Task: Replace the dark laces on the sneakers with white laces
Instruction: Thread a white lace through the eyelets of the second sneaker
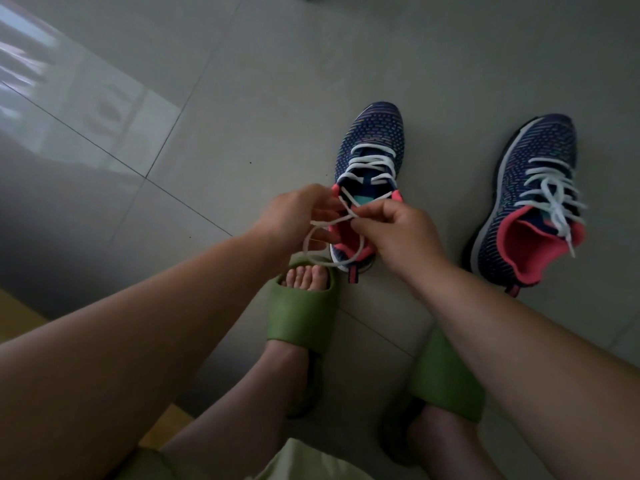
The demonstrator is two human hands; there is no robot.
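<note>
White lace [372, 160] already criss-crosses both navy knit sneakers on the grey tile floor [242, 81]. The near sneaker [375, 140] sits just past centre, toward one o'clock. The other sneaker [533, 188] lies at three o'clock, well apart from the first, and its lace looks already knotted in a bow.

Both hands work at the coral collar of the near sneaker, tying off. The right hand [398, 233] has its fingers curled and pinches one lace strand where the two ends cross over the shoe's mouth. The left hand [294, 213], at the nine o'clock side of the shoe, has a strand running into its curled fingers. Its fingertips are turned away from the camera, so it probably grips the lace, though I cannot tell for certain. A loose loop [323, 249] hangs toward six o'clock and lies across the toe of a green slide sandal [304, 313].

No dark lace shows anywhere in view.

The main risk is the crossing slipping open if either pinch loosens before the knot is cinched. The slack loop could also snag on the sandal or the toes when pulled. Uneven tension would leave the ends mismatched or the upper rows loose.
</note>
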